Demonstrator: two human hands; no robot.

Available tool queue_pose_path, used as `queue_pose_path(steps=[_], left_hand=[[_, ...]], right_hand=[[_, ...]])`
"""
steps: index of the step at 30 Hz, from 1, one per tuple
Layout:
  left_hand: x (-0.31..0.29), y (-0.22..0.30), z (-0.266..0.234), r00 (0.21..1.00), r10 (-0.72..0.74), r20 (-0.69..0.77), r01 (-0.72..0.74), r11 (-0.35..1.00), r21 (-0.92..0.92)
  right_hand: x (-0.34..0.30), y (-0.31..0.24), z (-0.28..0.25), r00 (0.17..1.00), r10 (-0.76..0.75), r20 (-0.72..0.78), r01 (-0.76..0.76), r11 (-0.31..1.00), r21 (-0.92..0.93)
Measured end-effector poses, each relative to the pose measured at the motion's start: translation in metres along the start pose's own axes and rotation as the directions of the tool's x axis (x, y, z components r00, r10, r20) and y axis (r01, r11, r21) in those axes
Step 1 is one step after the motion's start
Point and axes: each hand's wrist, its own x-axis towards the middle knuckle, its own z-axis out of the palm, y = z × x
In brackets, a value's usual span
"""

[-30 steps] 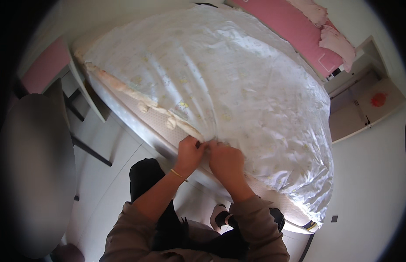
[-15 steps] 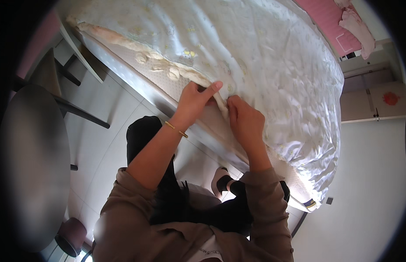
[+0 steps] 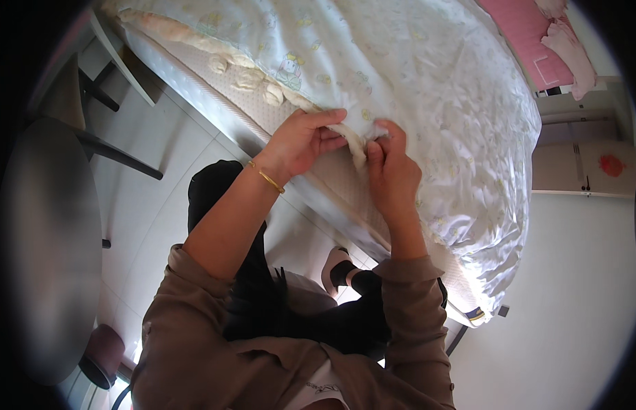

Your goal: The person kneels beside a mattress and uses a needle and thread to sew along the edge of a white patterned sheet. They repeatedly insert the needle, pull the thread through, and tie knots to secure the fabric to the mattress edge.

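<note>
A white duvet cover (image 3: 455,116) with small printed figures lies rumpled over the bed. Along its near edge shows a cream, fluffy quilt filling (image 3: 246,78), bunched in lumps toward the left. My left hand (image 3: 297,142) grips the cover's edge and the cream filling, thumb above and fingers below. Just to its right, my right hand (image 3: 394,174) pinches the cover edge between thumb and bent forefinger. A narrow twist of cream material hangs between the two hands. Underneath is the dotted mattress (image 3: 253,119), its side facing me.
A dark-legged chair (image 3: 123,157) and a blurred grey oval surface (image 3: 51,246) stand at the left. A brown bin (image 3: 102,355) is at lower left. Pink bedding (image 3: 523,44) lies at the far right, above a pale cabinet (image 3: 571,160). My knees are against the bed's near side.
My right hand has shifted slightly up and right, its forefinger now lifted over the cover edge. My left hand has turned, with its fingers reaching farther under the edge.
</note>
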Motion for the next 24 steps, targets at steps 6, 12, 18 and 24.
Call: queue_pose_path(steps=[6,12,18,24], left_hand=[[-0.002,-0.001,-0.002,0.999,-0.022,0.031,0.022,0.999,-0.023],[-0.002,-0.004,-0.003,0.996,-0.005,0.085,0.012,0.996,-0.088],[-0.001,-0.008,-0.006,0.994,0.009,0.107,0.004,0.993,-0.122],[-0.004,-0.008,0.002,0.997,0.051,0.064,-0.044,0.994,-0.105]], right_hand=[[0.005,0.008,-0.002,0.992,-0.091,0.084,0.090,0.996,0.012],[0.007,0.009,-0.002,0.994,-0.061,0.088,0.049,0.991,0.127],[0.009,0.011,0.001,0.994,-0.071,0.083,0.058,0.988,0.144],[0.008,0.011,0.002,0.994,-0.058,0.093,0.043,0.986,0.161]])
